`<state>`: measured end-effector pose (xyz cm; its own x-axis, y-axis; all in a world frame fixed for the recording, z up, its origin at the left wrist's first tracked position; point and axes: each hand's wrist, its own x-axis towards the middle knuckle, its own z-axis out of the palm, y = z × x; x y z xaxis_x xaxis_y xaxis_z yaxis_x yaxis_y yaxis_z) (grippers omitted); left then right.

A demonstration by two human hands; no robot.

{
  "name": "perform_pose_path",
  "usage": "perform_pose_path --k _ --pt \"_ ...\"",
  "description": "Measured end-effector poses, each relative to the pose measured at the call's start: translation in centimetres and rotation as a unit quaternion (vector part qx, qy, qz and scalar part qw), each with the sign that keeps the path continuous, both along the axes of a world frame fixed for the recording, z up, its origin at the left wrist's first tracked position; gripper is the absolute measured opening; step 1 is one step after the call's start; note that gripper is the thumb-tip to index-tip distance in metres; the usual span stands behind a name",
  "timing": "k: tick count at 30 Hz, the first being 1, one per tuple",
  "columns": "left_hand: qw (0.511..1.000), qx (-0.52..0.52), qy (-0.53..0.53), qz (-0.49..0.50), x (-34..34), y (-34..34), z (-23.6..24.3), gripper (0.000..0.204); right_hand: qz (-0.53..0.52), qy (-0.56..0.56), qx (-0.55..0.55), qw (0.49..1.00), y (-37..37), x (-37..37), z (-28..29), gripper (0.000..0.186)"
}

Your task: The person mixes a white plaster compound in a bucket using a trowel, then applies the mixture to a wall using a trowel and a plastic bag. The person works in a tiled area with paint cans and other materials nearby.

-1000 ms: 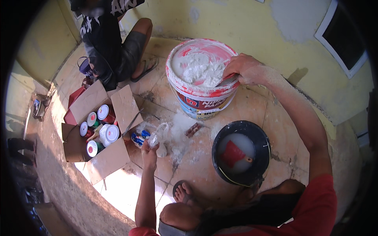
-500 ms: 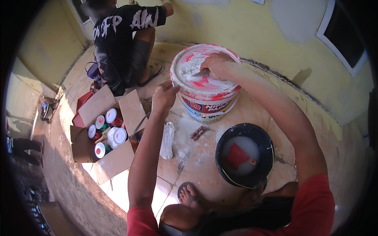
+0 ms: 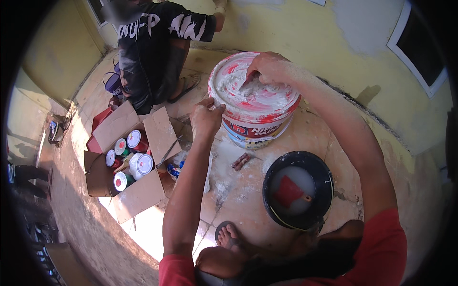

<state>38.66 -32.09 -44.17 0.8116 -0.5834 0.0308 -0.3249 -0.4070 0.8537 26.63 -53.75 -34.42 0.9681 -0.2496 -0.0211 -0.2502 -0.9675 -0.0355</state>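
A large pail (image 3: pixel 253 128) stands on the tiles, its red-and-white lid (image 3: pixel 234 105) smeared with white paste (image 3: pixel 267 88). My right hand (image 3: pixel 269 66) is closed on a scraper, partly hidden by my fingers, pressed into that paste. My left hand (image 3: pixel 207 117) grips the lid's left rim, thumb and fingers curled at the edge. Nearer me sits a black bucket (image 3: pixel 322 186) of cloudy water with a red spatula (image 3: pixel 288 190) in it. A clear plastic bag (image 3: pixel 208 178) lies on the floor, partly behind my left forearm.
An open cardboard box (image 3: pixel 100 174) of paint cans stands at left. A co-worker (image 3: pixel 152 62) crouches by the wall (image 3: pixel 315 38) beside purple pails (image 3: pixel 113 85). A brown bundle (image 3: pixel 241 162) lies between pail and bucket. Another person's legs (image 3: pixel 31 178) show at far left.
My left hand has left the plastic bag and moved up to the lid's rim. My right hand has shifted inward from the lid's right edge. The co-worker's arm now reaches toward the wall.
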Motion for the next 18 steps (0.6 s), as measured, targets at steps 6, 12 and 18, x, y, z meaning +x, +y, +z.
perform_pose_path --k 6,12,18 --pt "0.998 0.020 0.002 -0.055 0.0 -2.1 0.6 0.058 0.009 -0.078 -0.053 0.996 -0.1 2.0 -2.4 0.049" --pt "0.998 0.042 -0.010 -0.035 1.2 -0.5 0.3 0.058 -0.033 0.006 0.019 0.999 -0.3 0.7 0.6 0.047" --pt "0.998 0.034 -0.025 -0.052 0.9 -2.6 0.1 0.059 -0.170 -0.076 -0.057 0.981 -3.6 4.7 -1.2 0.031"
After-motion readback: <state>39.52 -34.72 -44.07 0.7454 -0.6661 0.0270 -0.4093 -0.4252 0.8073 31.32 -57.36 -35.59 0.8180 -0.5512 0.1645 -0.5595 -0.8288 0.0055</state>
